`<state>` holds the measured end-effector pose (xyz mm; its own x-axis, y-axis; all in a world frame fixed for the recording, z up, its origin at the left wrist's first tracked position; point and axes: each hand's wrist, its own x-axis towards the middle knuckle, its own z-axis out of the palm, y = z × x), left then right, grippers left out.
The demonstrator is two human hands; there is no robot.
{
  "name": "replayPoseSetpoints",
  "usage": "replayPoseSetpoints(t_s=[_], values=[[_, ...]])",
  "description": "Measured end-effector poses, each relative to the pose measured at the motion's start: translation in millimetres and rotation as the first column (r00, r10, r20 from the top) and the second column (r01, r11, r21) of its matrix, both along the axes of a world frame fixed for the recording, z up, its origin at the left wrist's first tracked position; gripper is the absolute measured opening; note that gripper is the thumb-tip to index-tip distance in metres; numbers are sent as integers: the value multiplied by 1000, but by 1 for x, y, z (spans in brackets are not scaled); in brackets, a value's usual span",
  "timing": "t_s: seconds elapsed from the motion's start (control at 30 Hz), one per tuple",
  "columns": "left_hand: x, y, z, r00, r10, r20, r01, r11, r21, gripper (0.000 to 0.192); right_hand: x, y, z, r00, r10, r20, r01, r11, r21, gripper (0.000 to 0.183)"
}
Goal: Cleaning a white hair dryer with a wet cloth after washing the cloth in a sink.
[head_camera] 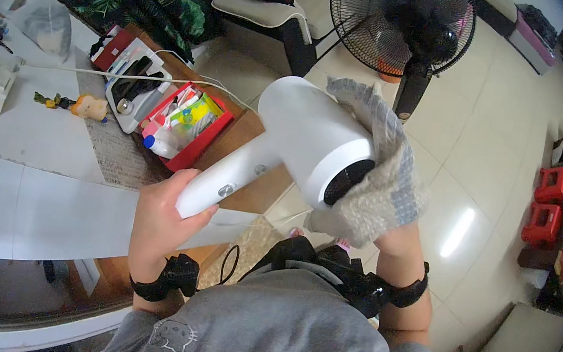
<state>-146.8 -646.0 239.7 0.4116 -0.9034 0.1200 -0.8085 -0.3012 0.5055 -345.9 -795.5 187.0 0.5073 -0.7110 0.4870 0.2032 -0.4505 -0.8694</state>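
Note:
A white hair dryer [305, 130] is held up in front of me, its handle running down to the left. My left hand [168, 213] is closed around the lower end of that handle, below two small round buttons. On the right, a grey and beige cloth [384, 187] rests against the dryer's dark round grille and the side of its barrel. My right hand [397, 240] is mostly hidden under this cloth, with only its lower part and the wrist visible; the cloth is draped over it. Both forearms wear black straps.
At the left, a white table [55, 140] carries a red box [198, 146] of small items, a white tray [130, 119] and a toy figure [91, 107]. A white cable crosses the table. A black standing fan [413, 94] and an armchair [263, 13] stand ahead. Red stools [541, 225] are at right.

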Motion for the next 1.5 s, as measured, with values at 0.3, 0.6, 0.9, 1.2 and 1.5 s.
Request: replayPoseSetpoints(t_s=[0.3, 0.6, 0.9, 1.2, 1.5], values=[[3, -3, -9, 995, -64, 75, 73, 989, -126, 34, -3, -3, -24, 997, 59, -44, -53, 992, 116, 75], [-6, -5, -2, 979, -51, 199, 76, 990, -120, 33, 6, -5, -9, 996, -16, 89, 3, 991, 136, 63], [-6, -7, -10, 981, -3, 196, 54, 965, -258, 36, 6, 4, 25, 955, 7, 298, -61, 983, 173, 42], [-4, -2, -19, 991, 8, 136, 43, 929, -366, 38, -14, 0, -36, 960, -158, 230, 88, 953, 289, 47], [-3, -4, -16, 990, 52, 135, 18, 880, -475, 36, -31, 14, -8, 881, -184, -436, 168, 983, -75, 47]])
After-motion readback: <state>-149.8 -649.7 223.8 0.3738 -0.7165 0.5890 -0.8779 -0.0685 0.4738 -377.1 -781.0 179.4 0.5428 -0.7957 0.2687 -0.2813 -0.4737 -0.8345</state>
